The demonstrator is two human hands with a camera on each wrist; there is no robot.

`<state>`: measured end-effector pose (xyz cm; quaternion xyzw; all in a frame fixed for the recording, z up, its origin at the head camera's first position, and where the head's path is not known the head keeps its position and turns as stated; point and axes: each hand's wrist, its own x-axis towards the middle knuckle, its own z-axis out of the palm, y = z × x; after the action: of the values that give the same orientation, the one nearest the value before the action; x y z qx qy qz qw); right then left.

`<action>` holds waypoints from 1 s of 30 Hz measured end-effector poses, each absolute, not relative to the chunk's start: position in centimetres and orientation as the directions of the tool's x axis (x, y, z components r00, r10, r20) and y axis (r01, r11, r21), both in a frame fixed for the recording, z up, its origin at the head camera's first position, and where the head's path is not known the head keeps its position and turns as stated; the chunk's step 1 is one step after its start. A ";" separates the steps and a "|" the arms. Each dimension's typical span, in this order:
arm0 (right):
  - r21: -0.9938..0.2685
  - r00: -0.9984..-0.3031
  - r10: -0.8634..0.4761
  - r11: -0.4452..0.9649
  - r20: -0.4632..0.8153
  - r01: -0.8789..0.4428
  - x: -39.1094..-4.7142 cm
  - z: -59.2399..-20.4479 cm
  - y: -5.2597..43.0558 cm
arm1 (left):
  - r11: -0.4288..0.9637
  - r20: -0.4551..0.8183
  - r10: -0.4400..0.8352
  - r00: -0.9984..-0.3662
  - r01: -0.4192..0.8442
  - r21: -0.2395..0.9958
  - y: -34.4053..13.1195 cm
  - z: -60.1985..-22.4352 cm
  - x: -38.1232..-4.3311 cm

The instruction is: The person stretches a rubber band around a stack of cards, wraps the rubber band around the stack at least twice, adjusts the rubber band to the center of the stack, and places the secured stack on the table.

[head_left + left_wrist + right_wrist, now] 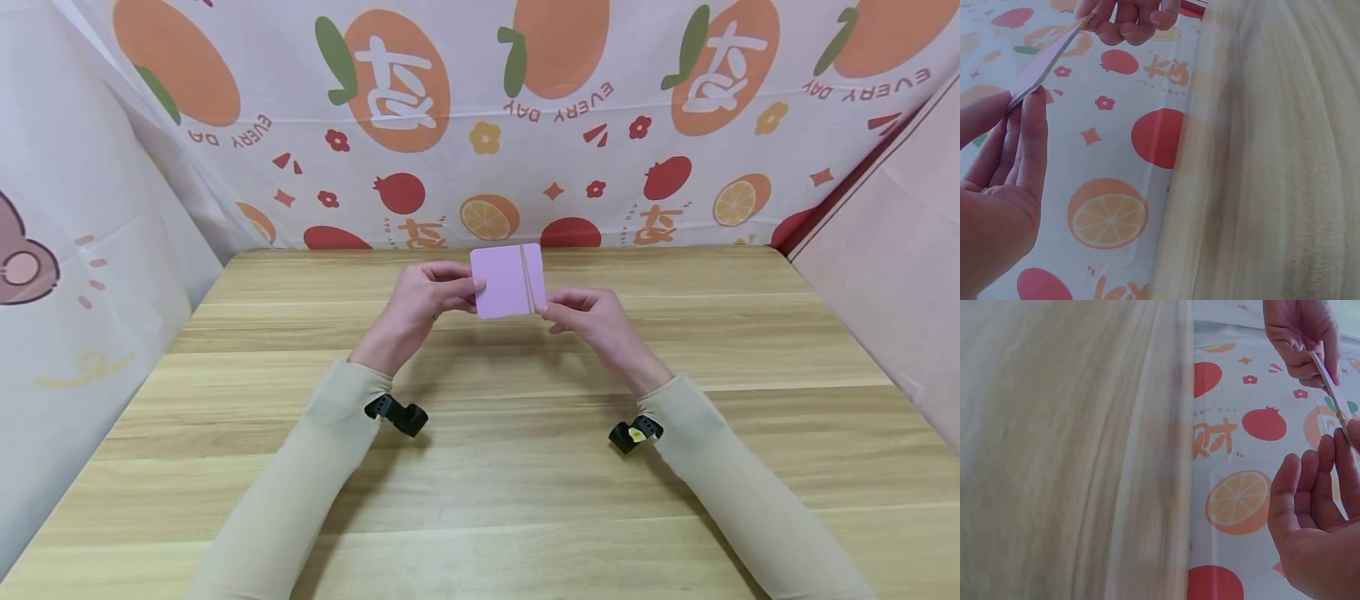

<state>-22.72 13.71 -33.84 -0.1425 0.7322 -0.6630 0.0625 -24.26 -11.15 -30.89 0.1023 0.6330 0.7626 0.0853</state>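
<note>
A thin lilac square pad (498, 283) with rounded corners is held up over the far part of the table. A narrow tan rubber band (528, 279) runs across it near its right edge. My left hand (420, 304) pinches the pad's left side, thumb on the near face and fingers behind. At the lower right corner, by the band, my right hand (596, 321) pinches with thumb and index finger, its other fingers loosely bent. Seen edge-on in the left wrist view, the pad (1047, 62) looks only slightly thick.
The wood-grain table (487, 483) stretches below both arms. Behind its far edge hangs a white cloth (465, 167) printed with fruit, and pale cloths flank both sides. Black wrist cameras sit on the left sleeve (330, 442) and the right sleeve (720, 458).
</note>
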 end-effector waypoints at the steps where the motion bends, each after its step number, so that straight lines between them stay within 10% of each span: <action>1: -0.989 -0.953 -0.289 0.080 0.096 -0.124 -22.7 -33.9 13.7 | -0.189 0.051 0.254 -0.966 0.002 0.982 -11.1 -30.9 -24.2; 30: -0.997 -0.963 -0.269 0.068 -0.001 -0.018 -22.5 -34.3 12.4 | -0.197 0.080 0.142 -0.987 0.051 0.979 -10.1 -31.6 -24.2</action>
<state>-22.48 12.39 -34.32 -0.0990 0.7250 -0.6753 0.0929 -24.23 -10.12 -31.55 0.0762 0.6330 0.7698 0.0293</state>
